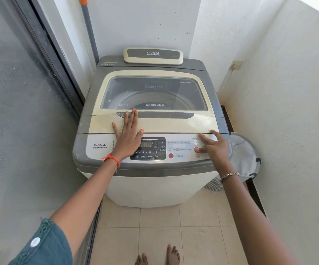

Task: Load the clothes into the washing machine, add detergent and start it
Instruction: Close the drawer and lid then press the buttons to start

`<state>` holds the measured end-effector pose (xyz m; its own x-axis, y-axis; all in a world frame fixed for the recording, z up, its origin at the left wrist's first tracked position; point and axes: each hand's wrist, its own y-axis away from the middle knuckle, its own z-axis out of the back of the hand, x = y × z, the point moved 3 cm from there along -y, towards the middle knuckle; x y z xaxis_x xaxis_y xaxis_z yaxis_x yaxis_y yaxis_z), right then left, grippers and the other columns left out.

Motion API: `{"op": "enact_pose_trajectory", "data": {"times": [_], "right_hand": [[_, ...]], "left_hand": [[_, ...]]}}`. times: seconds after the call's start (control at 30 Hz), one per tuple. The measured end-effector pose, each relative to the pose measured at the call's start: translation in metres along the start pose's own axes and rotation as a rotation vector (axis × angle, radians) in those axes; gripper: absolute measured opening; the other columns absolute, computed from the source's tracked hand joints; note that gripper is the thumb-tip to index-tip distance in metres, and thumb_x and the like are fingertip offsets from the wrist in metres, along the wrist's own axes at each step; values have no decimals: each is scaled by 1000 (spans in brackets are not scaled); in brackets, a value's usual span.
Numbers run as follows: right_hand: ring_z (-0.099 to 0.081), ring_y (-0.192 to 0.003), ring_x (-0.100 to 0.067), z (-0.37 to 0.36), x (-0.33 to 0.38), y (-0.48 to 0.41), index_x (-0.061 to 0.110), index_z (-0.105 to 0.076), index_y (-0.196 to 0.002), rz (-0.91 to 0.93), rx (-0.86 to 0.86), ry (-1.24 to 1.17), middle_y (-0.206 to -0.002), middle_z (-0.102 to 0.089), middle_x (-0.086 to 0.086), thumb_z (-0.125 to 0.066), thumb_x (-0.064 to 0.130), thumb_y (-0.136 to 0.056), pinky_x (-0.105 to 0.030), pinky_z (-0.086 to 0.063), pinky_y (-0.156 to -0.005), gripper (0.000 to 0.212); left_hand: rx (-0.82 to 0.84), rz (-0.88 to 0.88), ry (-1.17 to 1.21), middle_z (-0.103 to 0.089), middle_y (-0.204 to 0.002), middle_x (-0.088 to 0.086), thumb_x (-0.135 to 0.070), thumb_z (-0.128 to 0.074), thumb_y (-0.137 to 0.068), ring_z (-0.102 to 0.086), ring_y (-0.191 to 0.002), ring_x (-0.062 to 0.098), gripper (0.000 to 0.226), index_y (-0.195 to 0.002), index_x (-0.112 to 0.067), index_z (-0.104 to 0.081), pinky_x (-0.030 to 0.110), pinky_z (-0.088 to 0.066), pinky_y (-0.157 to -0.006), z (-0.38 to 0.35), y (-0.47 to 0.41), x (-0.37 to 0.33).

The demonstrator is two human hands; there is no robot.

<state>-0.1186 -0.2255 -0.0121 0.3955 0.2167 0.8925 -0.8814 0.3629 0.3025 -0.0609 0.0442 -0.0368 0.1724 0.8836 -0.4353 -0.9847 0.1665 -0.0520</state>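
A grey and cream top-loading washing machine [89, 150] stands in front of me with its lid [174, 125] down. Through the lid's glass window [154, 92] I see the drum; no clothes can be made out. My left hand [129, 131] lies flat and open on the lid's front panel. My right hand [213, 147] hovers over the control panel [181, 150] at the right, fingers spread, thumb on the round Start/Pause button [196, 149]. The display [145, 144] shows lit digits.
A white mesh laundry basket [245, 155] stands right of the machine, with striped cloth [214, 185] at its foot. A grey pole with an orange top [88, 31] leans in the back corner. White walls close both sides; a wall socket [236, 65] sits at right. My bare feet [158, 255] rest on beige tiles.
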Motion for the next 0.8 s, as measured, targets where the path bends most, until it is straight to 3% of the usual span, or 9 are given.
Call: {"op": "enact_pose_trajectory", "data": {"times": [0.07, 0.2, 0.3, 0.43, 0.53, 0.67, 0.7, 0.8], "right_hand": [[-53, -110, -8, 0, 0, 0, 8, -51, -131, 3, 2, -1, -87, -60, 21, -77, -10, -61, -19, -41, -90, 77], [-50, -105, -5, 0, -2, 0, 8, -50, -132, 3, -7, -13, -112, -67, 5, -77, -8, -63, -19, -40, -88, 76], [-51, -109, -7, 0, -1, 0, 8, -49, -132, 2, -13, -21, -115, -67, 2, -76, -10, -63, -20, -40, -88, 76], [-50, -105, -5, -2, 2, 2, 8, -51, -130, -2, -10, -17, -107, -62, 12, -76, -11, -64, -8, -42, -73, 74], [-51, -117, -11, -1, 3, 5, 8, -51, -131, 2, -18, -13, -118, -63, 6, -76, -10, -64, -8, -43, -73, 73], [-52, -114, -12, -3, 3, 10, 7, -50, -132, 26, -5, -18, -127, -60, -3, -76, -9, -65, -1, -44, -65, 74], [-51, -117, -14, -3, 2, 11, 7, -51, -131, 38, -2, -8, -132, -57, -3, -76, -8, -65, -2, -44, -69, 72], [-49, -123, -20, -4, 3, 15, 7, -53, -130, 61, 14, 35, -143, -44, -1, -76, -6, -66, -19, -44, -86, 69]], "left_hand": [[2, 1, -5, 21, -155, -8, -29, -25, -101, 22, -142, 11, 63, -146, -20, 18, 55, 18, -108, 0, 0, 0], [7, 5, -11, 22, -154, -9, -29, -26, -101, 22, -141, 11, 64, -146, -20, 18, 55, 18, -107, 1, 0, -1], [18, 5, -25, 23, -154, -8, -29, -27, -101, 23, -141, 11, 65, -146, -20, 19, 55, 18, -107, 1, 1, -1], [31, 4, -21, 24, -154, -8, -28, -28, -101, 24, -141, 12, 66, -146, -19, 19, 55, 18, -107, 3, 2, -2], [40, 2, -20, 25, -154, -8, -29, -28, -101, 24, -141, 12, 66, -146, -19, 20, 56, 17, -107, 4, 2, -2], [65, 2, -20, 26, -153, -8, -29, -28, -101, 24, -141, 13, 67, -145, -20, 21, 56, 17, -107, 6, 2, -2], [73, 0, -14, 26, -153, -8, -29, -28, -101, 24, -141, 13, 67, -145, -20, 21, 56, 18, -107, 6, 3, -3], [92, -3, 3, 26, -153, -8, -28, -28, -101, 25, -141, 13, 67, -145, -20, 21, 55, 18, -107, 8, 3, -4]]}}
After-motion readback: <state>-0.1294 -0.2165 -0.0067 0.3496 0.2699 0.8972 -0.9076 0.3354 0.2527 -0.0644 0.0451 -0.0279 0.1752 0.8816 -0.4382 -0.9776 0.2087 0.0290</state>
